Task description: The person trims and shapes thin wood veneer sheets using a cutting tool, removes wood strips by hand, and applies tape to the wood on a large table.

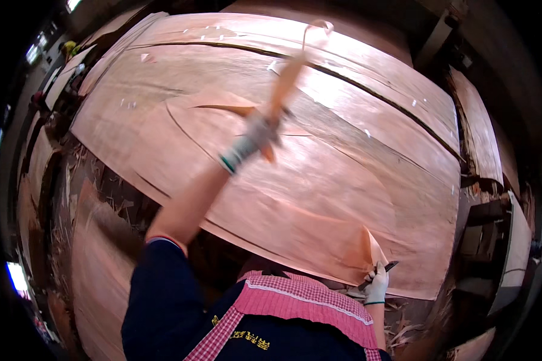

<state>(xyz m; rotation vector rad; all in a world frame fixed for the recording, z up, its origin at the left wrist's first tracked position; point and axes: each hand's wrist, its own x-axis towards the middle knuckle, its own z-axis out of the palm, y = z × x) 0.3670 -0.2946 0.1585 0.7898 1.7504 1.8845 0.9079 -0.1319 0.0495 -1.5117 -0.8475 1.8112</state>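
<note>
A large sheet of pinkish wood veneer [271,192] lies across the broad stack in front of me, rippled in its middle. My left hand [256,139], in a grey glove with a green cuff, reaches out over it, smeared by motion. It is closed on a narrow veneer strip [288,84], whose far end curls. Close to my body at the near edge, my right hand [377,284] wears a white glove and is closed around a small dark tool, seemingly a knife [391,265]. Beside that hand a veneer flap [370,245] stands folded up.
A long dark gap [355,81] runs between sheets on the far side of the stack. Further veneer sheets lie at left [99,253] and right [476,123]. Scraps [403,328] litter the floor near my right side. A person in yellow [71,48] is far off at upper left.
</note>
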